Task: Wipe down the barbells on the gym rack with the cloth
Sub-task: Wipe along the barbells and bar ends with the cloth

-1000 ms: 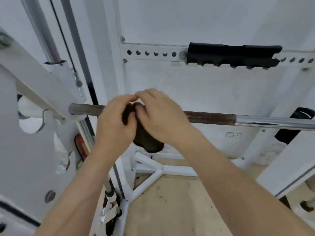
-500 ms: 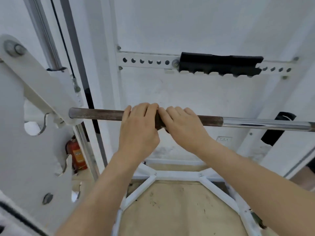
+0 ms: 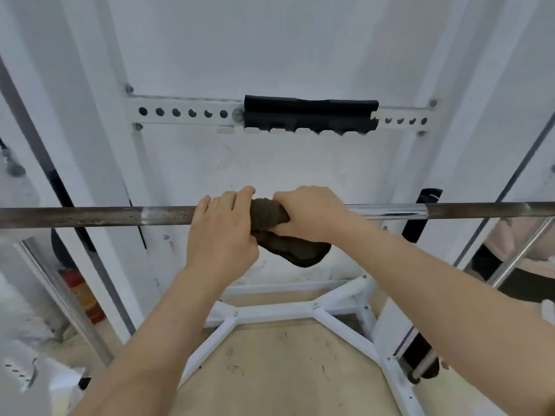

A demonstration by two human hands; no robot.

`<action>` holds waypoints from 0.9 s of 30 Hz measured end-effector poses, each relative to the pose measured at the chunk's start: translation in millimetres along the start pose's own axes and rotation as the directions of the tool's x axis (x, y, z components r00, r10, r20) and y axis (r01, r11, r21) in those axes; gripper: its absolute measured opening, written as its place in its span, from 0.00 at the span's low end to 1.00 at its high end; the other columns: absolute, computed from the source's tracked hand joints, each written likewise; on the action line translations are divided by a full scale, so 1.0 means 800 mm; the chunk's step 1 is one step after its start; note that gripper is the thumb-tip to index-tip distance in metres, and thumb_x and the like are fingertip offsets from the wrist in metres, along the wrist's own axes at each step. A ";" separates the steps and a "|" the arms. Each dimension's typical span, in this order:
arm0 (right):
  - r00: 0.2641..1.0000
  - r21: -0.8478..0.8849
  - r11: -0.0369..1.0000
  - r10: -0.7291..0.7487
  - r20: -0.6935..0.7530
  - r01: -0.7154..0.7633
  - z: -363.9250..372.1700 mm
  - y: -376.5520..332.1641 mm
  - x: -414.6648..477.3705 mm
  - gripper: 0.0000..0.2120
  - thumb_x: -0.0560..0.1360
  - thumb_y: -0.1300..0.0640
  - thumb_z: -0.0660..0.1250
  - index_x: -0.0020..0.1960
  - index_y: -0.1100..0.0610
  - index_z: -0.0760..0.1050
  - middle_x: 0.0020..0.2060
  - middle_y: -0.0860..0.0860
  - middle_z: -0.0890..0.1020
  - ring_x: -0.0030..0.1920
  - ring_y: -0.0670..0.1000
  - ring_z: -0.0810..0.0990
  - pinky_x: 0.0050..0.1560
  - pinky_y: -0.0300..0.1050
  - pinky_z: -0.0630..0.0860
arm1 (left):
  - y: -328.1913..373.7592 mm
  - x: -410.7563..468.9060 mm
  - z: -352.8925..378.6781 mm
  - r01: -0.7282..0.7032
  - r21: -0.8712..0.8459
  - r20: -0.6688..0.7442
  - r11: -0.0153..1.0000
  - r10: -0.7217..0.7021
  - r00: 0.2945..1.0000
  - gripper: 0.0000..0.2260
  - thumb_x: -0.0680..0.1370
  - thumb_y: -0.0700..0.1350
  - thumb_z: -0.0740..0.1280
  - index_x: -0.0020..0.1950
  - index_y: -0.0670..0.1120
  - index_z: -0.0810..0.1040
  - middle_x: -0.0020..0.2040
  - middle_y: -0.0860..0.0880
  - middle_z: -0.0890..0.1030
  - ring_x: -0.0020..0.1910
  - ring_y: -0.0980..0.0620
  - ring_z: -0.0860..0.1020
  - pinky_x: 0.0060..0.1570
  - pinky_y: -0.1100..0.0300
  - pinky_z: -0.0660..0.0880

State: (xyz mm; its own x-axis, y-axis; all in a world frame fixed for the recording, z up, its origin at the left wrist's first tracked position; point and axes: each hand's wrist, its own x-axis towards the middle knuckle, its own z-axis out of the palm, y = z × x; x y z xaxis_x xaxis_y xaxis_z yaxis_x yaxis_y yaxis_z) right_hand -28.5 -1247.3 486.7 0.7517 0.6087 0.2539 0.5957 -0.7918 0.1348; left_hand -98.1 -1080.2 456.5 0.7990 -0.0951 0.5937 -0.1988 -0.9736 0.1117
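Note:
A long barbell [image 3: 99,217] runs level across the whole view, dull and rusty on the left and far right, shiny chrome just right of my hands. A dark brown cloth [image 3: 270,219] is wrapped over the bar at its middle, with a loose end hanging below. My left hand [image 3: 220,235] curls over the bar and the cloth's left side. My right hand [image 3: 309,213] grips the cloth on the bar from the right. The two hands sit close together with the cloth between them.
Behind the bar stands a white rack with a perforated crossbeam [image 3: 183,112] and a black pad [image 3: 309,115]. White base struts [image 3: 276,313] lie on the tan floor below. A red fire extinguisher [image 3: 82,292] stands low left. A chrome rod [image 3: 522,253] slants at right.
My view and both hands have shifted right along the bar toward the chrome section. The left rack hook has left the view. The cloth's hanging end shows again below my hands.

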 end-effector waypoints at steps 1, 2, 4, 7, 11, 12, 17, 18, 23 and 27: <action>0.998 -0.073 0.997 0.004 -0.069 -0.009 0.005 0.024 -0.018 0.13 0.74 0.42 0.62 0.45 0.51 0.68 0.33 0.45 0.75 0.34 0.51 0.76 0.33 0.45 0.69 | 0.010 0.001 0.004 0.008 -0.013 0.009 1.000 -0.008 1.000 0.29 0.65 0.38 0.65 0.67 0.44 0.71 0.54 0.46 0.78 0.52 0.43 0.75 0.63 0.44 0.68; 0.993 -0.120 0.992 0.031 -0.117 -0.045 0.009 0.052 -0.036 0.12 0.75 0.42 0.62 0.46 0.51 0.67 0.33 0.45 0.74 0.35 0.52 0.76 0.33 0.45 0.70 | 0.023 0.002 0.008 0.009 -0.030 0.016 1.000 -0.008 1.000 0.28 0.65 0.38 0.65 0.67 0.44 0.71 0.55 0.46 0.77 0.54 0.44 0.75 0.65 0.43 0.66; 0.985 -0.163 0.976 0.126 -0.115 -0.143 0.007 0.113 -0.076 0.12 0.75 0.43 0.63 0.46 0.51 0.66 0.33 0.46 0.75 0.34 0.53 0.76 0.33 0.45 0.73 | 0.055 0.004 0.020 -0.024 -0.052 0.014 0.998 0.025 1.000 0.25 0.68 0.38 0.65 0.65 0.45 0.72 0.57 0.47 0.76 0.57 0.45 0.74 0.69 0.43 0.63; 0.975 -0.177 0.959 0.224 -0.005 -0.221 0.001 0.169 -0.109 0.13 0.75 0.41 0.62 0.45 0.51 0.67 0.34 0.47 0.76 0.34 0.53 0.76 0.36 0.47 0.76 | 0.111 0.017 0.043 -0.070 -0.077 -0.017 0.995 0.068 0.998 0.17 0.74 0.46 0.63 0.63 0.46 0.75 0.57 0.49 0.78 0.58 0.46 0.75 0.70 0.45 0.60; 0.994 -0.081 0.991 0.100 -0.040 -0.103 0.002 0.131 -0.082 0.06 0.75 0.49 0.59 0.45 0.52 0.68 0.30 0.45 0.66 0.35 0.53 0.72 0.35 0.45 0.66 | 0.186 0.048 0.058 0.003 -0.096 -0.009 0.995 -0.004 1.000 0.13 0.76 0.49 0.52 0.50 0.45 0.73 0.43 0.48 0.78 0.43 0.43 0.76 0.49 0.51 0.68; 0.993 -0.050 0.995 0.078 -0.084 -0.082 0.006 0.119 -0.078 0.03 0.75 0.52 0.58 0.45 0.51 0.67 0.30 0.45 0.64 0.34 0.54 0.71 0.35 0.45 0.64 | 0.196 0.052 0.058 0.064 -0.113 -0.016 0.991 -0.066 0.998 0.11 0.75 0.48 0.52 0.47 0.45 0.70 0.39 0.47 0.76 0.39 0.43 0.74 0.42 0.52 0.66; 0.959 -0.156 0.988 -0.028 -0.283 -0.017 0.026 0.199 -0.118 0.15 0.75 0.43 0.63 0.43 0.54 0.63 0.31 0.47 0.71 0.28 0.55 0.71 0.30 0.44 0.58 | 0.190 0.059 0.058 0.102 -0.082 0.041 0.991 -0.099 0.994 0.09 0.79 0.50 0.57 0.53 0.49 0.74 0.39 0.51 0.76 0.40 0.46 0.73 0.39 0.54 0.65; 0.942 -0.172 0.985 -0.025 -0.336 -0.035 0.031 0.229 -0.136 0.16 0.73 0.43 0.66 0.41 0.55 0.66 0.30 0.48 0.73 0.27 0.55 0.72 0.30 0.43 0.58 | 0.189 0.059 0.058 0.096 -0.072 0.056 0.993 -0.092 0.994 0.09 0.80 0.51 0.57 0.53 0.50 0.75 0.41 0.52 0.77 0.41 0.46 0.73 0.40 0.53 0.66; 0.816 -0.239 0.942 0.058 -0.576 -0.235 0.054 0.361 -0.226 0.06 0.70 0.56 0.67 0.39 0.59 0.73 0.30 0.53 0.75 0.29 0.56 0.74 0.32 0.45 0.66 | 0.187 0.059 0.056 0.067 -0.077 0.109 0.995 -0.058 0.992 0.07 0.80 0.51 0.58 0.50 0.52 0.75 0.39 0.53 0.76 0.41 0.45 0.72 0.39 0.50 0.70; 0.778 -0.170 0.870 0.308 -0.548 -0.464 0.057 0.395 -0.251 0.11 0.63 0.61 0.75 0.40 0.59 0.74 0.32 0.53 0.77 0.33 0.57 0.76 0.38 0.46 0.67 | 0.186 0.063 0.056 0.041 -0.039 0.129 0.998 -0.036 0.991 0.11 0.79 0.55 0.58 0.48 0.50 0.75 0.37 0.53 0.75 0.37 0.45 0.72 0.37 0.53 0.66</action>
State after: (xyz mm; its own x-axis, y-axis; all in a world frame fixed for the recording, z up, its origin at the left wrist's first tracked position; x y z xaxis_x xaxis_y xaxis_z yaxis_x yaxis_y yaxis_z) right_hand 22.0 -1617.5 435.1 0.6131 0.2021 0.7637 0.1213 -0.9793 0.1618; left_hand -62.0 -1239.2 467.5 0.8723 -0.0860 0.4814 -0.1874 -0.9680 0.1667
